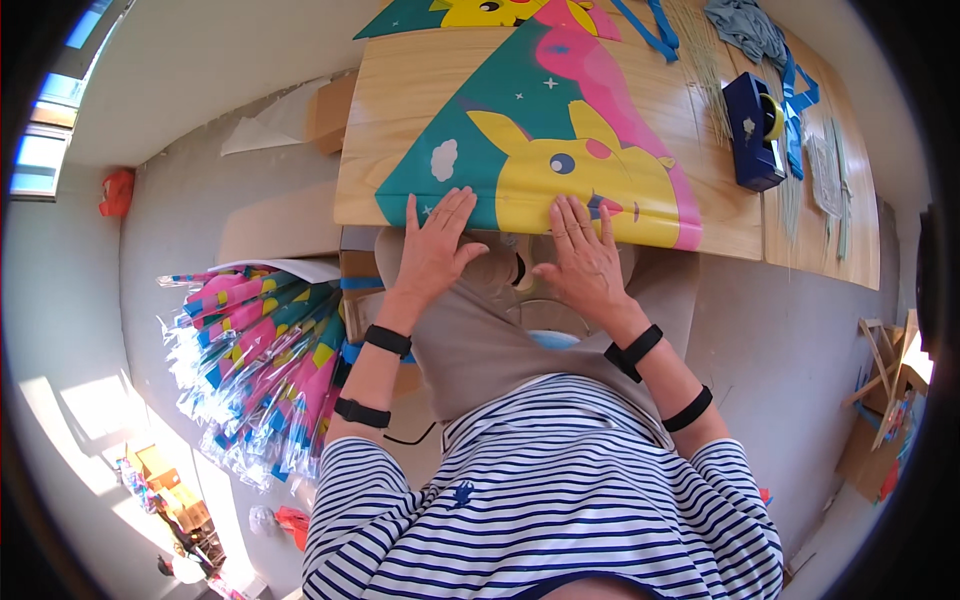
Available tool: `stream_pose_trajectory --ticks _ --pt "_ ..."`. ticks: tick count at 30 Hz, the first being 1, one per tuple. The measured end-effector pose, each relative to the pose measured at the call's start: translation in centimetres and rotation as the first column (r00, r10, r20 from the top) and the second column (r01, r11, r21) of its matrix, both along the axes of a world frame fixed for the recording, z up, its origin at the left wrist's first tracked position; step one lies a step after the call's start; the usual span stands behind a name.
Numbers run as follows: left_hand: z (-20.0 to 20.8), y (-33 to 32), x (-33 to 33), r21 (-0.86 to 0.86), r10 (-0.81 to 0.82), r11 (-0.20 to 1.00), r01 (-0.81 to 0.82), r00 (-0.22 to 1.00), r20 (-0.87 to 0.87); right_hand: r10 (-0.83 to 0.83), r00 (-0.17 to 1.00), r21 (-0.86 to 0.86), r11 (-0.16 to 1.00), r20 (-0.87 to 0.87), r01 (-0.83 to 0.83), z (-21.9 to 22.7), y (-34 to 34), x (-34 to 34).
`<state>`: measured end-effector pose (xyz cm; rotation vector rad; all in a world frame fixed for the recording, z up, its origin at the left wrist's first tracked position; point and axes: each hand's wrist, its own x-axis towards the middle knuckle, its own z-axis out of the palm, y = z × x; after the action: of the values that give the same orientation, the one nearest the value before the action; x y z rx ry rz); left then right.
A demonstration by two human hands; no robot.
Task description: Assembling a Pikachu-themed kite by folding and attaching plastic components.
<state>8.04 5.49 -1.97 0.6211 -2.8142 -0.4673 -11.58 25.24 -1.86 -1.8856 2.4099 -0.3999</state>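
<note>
A triangular printed kite sail (555,130) in green, pink and yellow, with a cartoon animal on it, lies flat on the wooden table. Its long lower edge runs along the table's near edge. My left hand (437,252) rests palm down on the green part of that edge, fingers stretched out. On the yellow part, near the cartoon's mouth, my right hand (583,262) presses flat with its fingers extended. Neither hand grips anything. Another sail (480,14) of the same print lies partly in view at the far edge.
A dark blue tape dispenser (755,135) stands right of the sail on the table (730,225). Thin sticks (705,60), blue straps (800,100) and a grey cloth (748,30) lie around it. Several plastic-wrapped kites (265,350) are bundled at my left, beside a cardboard box (280,220).
</note>
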Motion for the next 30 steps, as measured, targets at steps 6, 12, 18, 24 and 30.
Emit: stream_pose_trajectory --ticks 6,12,18,24,30 --pt "-0.6 -2.5 3.4 -0.043 0.091 0.995 -0.093 0.995 -0.034 0.009 1.000 -0.003 1.000 0.004 -0.009 -0.2 -0.1 0.0" --pt "-1.4 -5.8 7.4 -0.120 0.330 0.936 -0.331 0.944 -0.027 0.016 1.000 -0.014 1.000 -0.005 -0.016 -0.5 0.0 -0.1" --pt "-0.4 -5.8 7.1 -0.090 0.390 0.909 -0.407 0.906 -0.164 -0.005 1.000 -0.046 0.999 0.016 0.006 -0.7 -0.1 0.2" --pt "0.4 -4.7 -4.0 -0.008 0.245 0.966 -0.260 0.920 -0.305 -0.008 1.000 -0.069 0.998 -0.001 0.008 -1.1 -0.3 0.4" --pt "1.8 -2.2 -6.4 -0.087 -0.025 0.996 0.004 0.970 -0.243 -0.019 1.000 -0.111 0.994 0.020 0.021 -1.6 -0.1 0.3"
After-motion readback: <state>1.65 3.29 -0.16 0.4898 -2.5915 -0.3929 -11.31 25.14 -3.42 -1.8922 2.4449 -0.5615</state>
